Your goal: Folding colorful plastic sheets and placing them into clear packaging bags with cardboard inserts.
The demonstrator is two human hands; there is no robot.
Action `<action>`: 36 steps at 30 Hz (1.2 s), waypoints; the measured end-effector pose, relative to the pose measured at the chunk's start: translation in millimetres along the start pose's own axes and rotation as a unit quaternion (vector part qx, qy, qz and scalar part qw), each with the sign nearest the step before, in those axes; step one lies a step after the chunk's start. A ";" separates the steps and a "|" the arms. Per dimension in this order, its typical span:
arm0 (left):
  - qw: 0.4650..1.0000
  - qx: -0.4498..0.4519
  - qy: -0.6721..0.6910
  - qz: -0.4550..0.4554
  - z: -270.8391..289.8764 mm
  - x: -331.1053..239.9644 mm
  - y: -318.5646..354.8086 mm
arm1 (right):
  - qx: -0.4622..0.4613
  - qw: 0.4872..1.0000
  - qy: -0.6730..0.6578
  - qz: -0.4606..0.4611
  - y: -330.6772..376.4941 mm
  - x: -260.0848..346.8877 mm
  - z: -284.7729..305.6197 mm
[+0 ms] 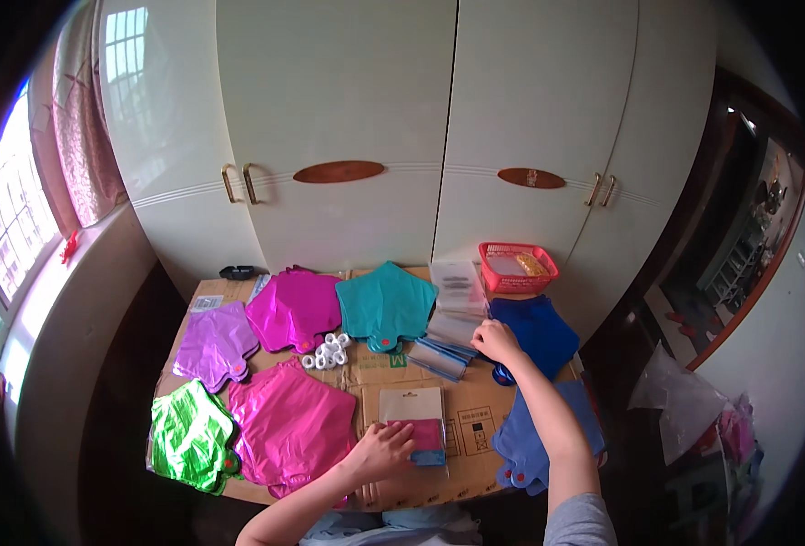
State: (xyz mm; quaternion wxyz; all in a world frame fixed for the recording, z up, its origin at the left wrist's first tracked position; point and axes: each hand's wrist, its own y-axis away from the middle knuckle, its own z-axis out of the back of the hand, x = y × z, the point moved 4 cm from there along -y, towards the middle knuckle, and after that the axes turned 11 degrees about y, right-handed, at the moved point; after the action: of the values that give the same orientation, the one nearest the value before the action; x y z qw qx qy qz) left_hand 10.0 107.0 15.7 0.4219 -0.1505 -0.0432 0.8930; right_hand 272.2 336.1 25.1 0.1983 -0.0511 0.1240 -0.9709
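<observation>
My left hand (pixel 386 452) is at the near middle of the table, its fingers bent over the left side of a clear packet (pixel 430 431). The packet has a white header with a hang hole, and folded pink and blue foil pieces show in it. My right hand (pixel 496 340) reaches farther out, fingers pinched together beside the dark blue foil balloons (pixel 537 332). What those fingers hold, if anything, is too small to make out. Just left of this hand lie narrow blue-edged clear sleeves (pixel 440 358) and a pile of clear bags (pixel 457 293).
Flat foil balloons lie around the cardboard-covered table: teal (pixel 386 305), magenta (pixel 295 308), lilac (pixel 213 342), green (pixel 191 435), pink (pixel 293 426) and lighter blue (pixel 552 432). White tape rolls (pixel 328 353) sit mid-table. A red basket (pixel 518 267) stands at the back right, before cabinet doors (pixel 339 109).
</observation>
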 end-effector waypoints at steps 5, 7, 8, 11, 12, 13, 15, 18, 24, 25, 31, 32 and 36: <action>0.997 0.064 0.040 0.008 1.3 -1.7 0.4 | -0.014 0.999 -0.048 -0.004 -2.1 5.0 -7.5; 0.998 0.045 0.049 -0.008 -2.7 3.8 1.8 | 0.023 0.997 -0.070 -0.024 -5.4 4.5 -6.9; 0.998 0.036 0.053 -0.016 -3.2 5.4 3.2 | 0.041 0.995 -0.081 -0.034 -7.4 4.3 -6.8; 0.997 0.030 0.070 -0.027 2.6 5.7 0.9 | 0.096 0.987 -0.104 -0.082 -10.0 1.8 -8.1; 0.998 0.024 0.056 -0.025 2.4 4.3 1.7 | 0.113 0.983 -0.110 -0.090 -11.2 1.6 -8.8; 0.999 0.017 0.042 -0.023 1.2 1.9 2.6 | 0.115 0.983 -0.113 -0.089 -12.4 1.7 -8.0; 0.999 -0.009 0.015 -0.032 1.3 -3.8 3.2 | 0.120 0.982 -0.118 -0.088 -12.2 -0.4 -7.9; 0.997 -0.053 -0.021 -0.056 2.9 -12.2 4.4 | 0.114 0.978 -0.155 -0.081 -11.8 0.2 -5.8; 0.994 -0.085 -0.035 -0.059 -8.4 -12.8 10.4 | -0.012 0.988 -0.137 -0.065 32.9 33.7 59.0; 0.994 -0.085 -0.031 -0.056 -5.7 -13.9 10.8 | -0.011 0.983 -0.177 -0.055 50.9 43.9 68.6; 0.995 -0.082 -0.009 -0.054 -3.9 -16.0 10.8 | 0.161 0.874 -0.446 -0.106 201.9 106.3 55.9; 0.995 -0.083 -0.005 -0.056 -2.6 -16.9 8.9 | 0.186 0.852 -0.481 -0.094 224.9 116.9 45.9; 0.996 -0.077 0.000 -0.045 2.6 -19.9 7.1 | 0.262 0.692 -0.659 -0.137 276.7 183.4 35.6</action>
State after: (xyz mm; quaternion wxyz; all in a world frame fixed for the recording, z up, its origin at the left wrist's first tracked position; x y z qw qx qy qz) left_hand 15.9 87.4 21.4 0.4485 -0.1806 -0.1188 0.8672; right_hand 212.5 8.9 -3.7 0.0995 -0.6400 -0.3066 -0.6974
